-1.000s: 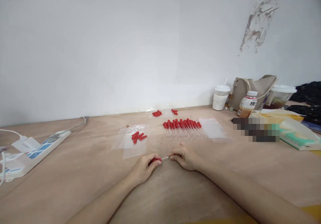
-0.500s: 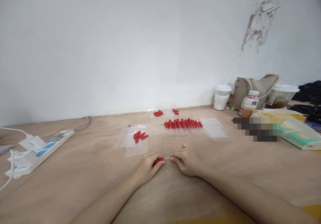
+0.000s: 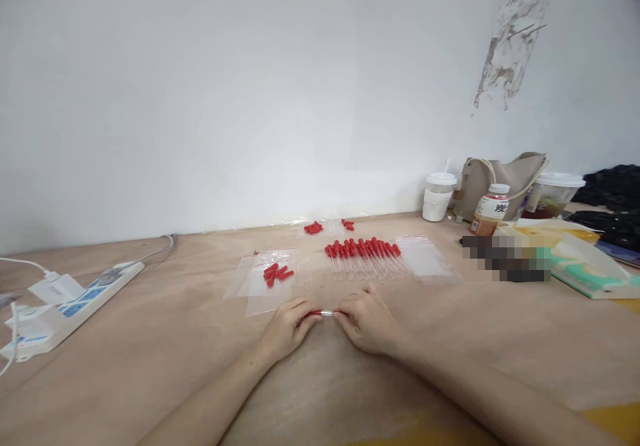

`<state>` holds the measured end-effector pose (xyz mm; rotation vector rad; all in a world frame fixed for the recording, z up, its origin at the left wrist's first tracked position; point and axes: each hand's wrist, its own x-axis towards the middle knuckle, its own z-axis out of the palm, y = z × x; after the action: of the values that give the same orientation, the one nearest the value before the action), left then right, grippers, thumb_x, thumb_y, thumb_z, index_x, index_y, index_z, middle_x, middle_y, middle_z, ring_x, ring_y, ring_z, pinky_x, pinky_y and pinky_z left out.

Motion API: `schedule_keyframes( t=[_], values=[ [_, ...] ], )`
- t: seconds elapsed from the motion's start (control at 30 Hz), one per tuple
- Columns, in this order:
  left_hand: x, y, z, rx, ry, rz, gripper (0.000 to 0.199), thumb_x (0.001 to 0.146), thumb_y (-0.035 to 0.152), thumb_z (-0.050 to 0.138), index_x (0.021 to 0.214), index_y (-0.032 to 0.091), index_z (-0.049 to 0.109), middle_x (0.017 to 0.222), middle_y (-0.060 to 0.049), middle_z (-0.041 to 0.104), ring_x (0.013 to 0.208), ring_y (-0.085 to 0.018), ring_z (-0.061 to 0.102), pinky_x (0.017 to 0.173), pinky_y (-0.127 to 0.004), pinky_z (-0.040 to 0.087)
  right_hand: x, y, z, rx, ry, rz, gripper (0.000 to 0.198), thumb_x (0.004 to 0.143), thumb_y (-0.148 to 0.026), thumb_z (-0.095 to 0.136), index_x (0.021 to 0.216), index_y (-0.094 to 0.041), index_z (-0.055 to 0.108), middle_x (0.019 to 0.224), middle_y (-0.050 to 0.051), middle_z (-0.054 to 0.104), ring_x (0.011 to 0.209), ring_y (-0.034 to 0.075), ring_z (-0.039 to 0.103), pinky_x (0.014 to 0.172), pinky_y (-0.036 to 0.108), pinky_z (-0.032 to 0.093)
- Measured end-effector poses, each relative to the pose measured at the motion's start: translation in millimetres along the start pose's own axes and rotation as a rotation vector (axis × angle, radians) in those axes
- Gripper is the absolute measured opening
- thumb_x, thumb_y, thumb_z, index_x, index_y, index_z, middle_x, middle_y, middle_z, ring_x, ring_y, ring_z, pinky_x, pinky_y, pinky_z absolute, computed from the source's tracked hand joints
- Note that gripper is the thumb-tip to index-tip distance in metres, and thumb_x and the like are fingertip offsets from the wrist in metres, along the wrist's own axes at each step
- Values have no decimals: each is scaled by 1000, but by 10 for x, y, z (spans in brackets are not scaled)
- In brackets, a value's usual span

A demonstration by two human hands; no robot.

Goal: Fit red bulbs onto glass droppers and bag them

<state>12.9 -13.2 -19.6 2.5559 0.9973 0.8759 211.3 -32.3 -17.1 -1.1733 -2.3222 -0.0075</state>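
Observation:
In the middle of the table, my left hand [image 3: 290,326] is closed around a red rubber bulb [image 3: 314,313], most of it hidden by the fingers. My right hand [image 3: 367,319] pinches a thin clear glass tube [image 3: 327,313], whose end meets the bulb between the two hands. Beyond them lies a row of droppers [image 3: 363,249] with red bulbs and slim clear tubes. Several loose red bulbs [image 3: 273,273] rest on clear plastic bags [image 3: 265,305] to the left. A few bare tubes [image 3: 305,274] lie between bags and row.
More red bulbs [image 3: 313,228] sit near the wall. A power strip [image 3: 85,306] with chargers is at the left. To the right stand a white-lidded cup [image 3: 436,203], a bottle [image 3: 490,216], a beige bag [image 3: 510,173] and a tissue pack [image 3: 585,276].
My hands have come slightly closer together, and the gap between the fingers has narrowed. The bulb now shows joined to the tube. The view has shifted a little.

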Motion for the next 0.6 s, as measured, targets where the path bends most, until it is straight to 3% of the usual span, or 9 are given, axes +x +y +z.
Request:
schedule_keyframes(
  t=[0.1,0.2,0.33,0.4,0.6],
  values=[
    [-15,-51,-19,-27,77,-7,23,84,27,46,105,22,54,97,-6,56,85,-17,52,76,-30,43,-17,22,-82,-81,-14,15,23,81,-26,44,68,-21,63,71,3,64,70,15,52,70,32,25],
    [-36,-80,-26,-12,145,-80,41,80,27,52,119,23,41,105,-7,49,84,-17,51,72,-30,45,1,168,-134,-38,9,148,23,79,-26,45,67,-21,64,68,3,64,67,15,54,68,31,28],
    [-38,-66,-22,9,47,-124,30,80,24,50,110,23,47,89,-3,49,73,-15,51,66,-27,45,210,465,-198,156,126,499,26,78,-33,43,66,-20,62,68,2,66,62,16,56,60,27,33],
    [-32,-49,-18,20,27,-129,25,81,24,48,106,22,50,83,-2,47,70,-14,50,65,-27,44,387,574,-209,110,176,634,27,76,-36,45,62,-20,61,68,3,66,65,18,57,63,29,34],
    [-28,-50,-39,21,7,-153,20,81,27,49,100,21,53,79,-2,47,67,-14,49,63,-26,42,832,640,9,-109,168,799,31,77,-36,40,66,-19,63,71,7,65,73,22,58,76,39,28]
  ],
)
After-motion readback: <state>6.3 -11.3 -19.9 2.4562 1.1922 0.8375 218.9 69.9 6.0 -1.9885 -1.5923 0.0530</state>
